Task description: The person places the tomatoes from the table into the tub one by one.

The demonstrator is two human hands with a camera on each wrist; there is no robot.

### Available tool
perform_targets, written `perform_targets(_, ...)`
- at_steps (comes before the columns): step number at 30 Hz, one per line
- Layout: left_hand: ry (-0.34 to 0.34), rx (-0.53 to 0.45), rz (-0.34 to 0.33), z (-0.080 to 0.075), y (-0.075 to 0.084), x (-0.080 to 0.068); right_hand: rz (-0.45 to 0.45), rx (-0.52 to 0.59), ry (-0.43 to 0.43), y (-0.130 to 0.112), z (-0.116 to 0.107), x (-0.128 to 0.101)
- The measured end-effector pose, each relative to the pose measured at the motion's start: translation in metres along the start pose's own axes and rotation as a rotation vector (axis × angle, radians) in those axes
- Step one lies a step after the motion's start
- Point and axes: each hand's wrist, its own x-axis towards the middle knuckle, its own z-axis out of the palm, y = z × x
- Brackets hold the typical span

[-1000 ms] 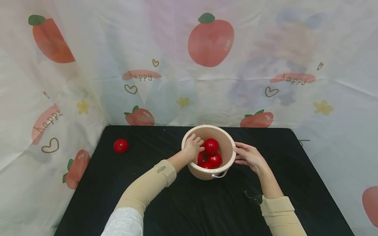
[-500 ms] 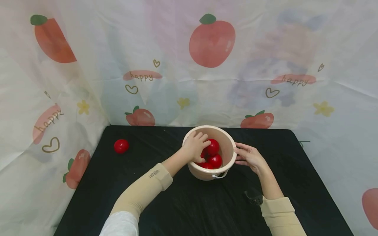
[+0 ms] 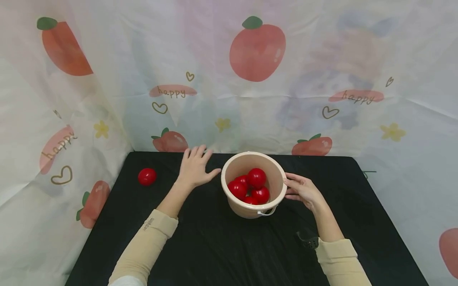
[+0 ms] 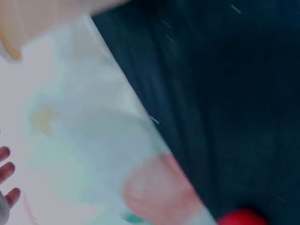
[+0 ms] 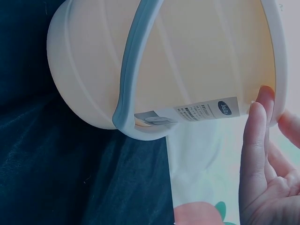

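Observation:
A beige plastic bucket stands mid-table and holds several red balls. My right hand rests flat against its right side, fingers straight; the right wrist view shows those fingers touching the bucket wall near its label. My left hand hovers open over the black table left of the bucket, fingers spread, holding nothing. One more red ball lies alone at the table's far left, also seen blurred as the red ball in the left wrist view.
The black table is walled by a white fruit-print curtain at the back and both sides. A small dark object lies near my right wrist. The bucket's handle hangs down its side.
My left hand has come out of the bucket, leaving a ball inside, and moved left and back over the table with fingers spread. The right hand and bucket stayed put.

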Motion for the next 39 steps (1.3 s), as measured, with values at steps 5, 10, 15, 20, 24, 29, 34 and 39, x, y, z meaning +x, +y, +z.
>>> perform_targets(5, -0.016, 0.021, -0.183, 0.018, -0.049, -0.021, 0.003, -0.004, -0.004, 0.0, 0.0, 0.0)
perform_targets(10, -0.1, -0.012, -0.373, 0.039, -0.089, -0.047, 0.005, 0.001, -0.009, 0.001, 0.0, 0.002)
perform_targets(15, -0.198, -0.06, -0.521, 0.052, -0.115, -0.068, -0.003, 0.001, -0.002, 0.0, 0.0, 0.001)
perform_targets(20, -0.266, -0.079, -0.602, 0.058, -0.13, -0.081, -0.006, 0.004, -0.002, -0.001, 0.001, 0.0)
perform_targets(24, -0.297, -0.098, -0.653, 0.058, -0.136, -0.085, 0.005, 0.01, 0.002, -0.001, 0.001, 0.001)
perform_targets(29, -0.363, -0.119, -0.707, 0.056, -0.139, -0.088, -0.001, 0.013, -0.008, -0.002, 0.0, -0.001)
perform_targets(34, -0.407, -0.137, -0.739, 0.056, -0.143, -0.092, 0.0, 0.005, -0.017, -0.003, -0.001, -0.002)
perform_targets(39, -0.454, -0.145, -0.763, 0.055, -0.145, -0.096, 0.009, 0.01, -0.015, -0.004, 0.0, -0.002)
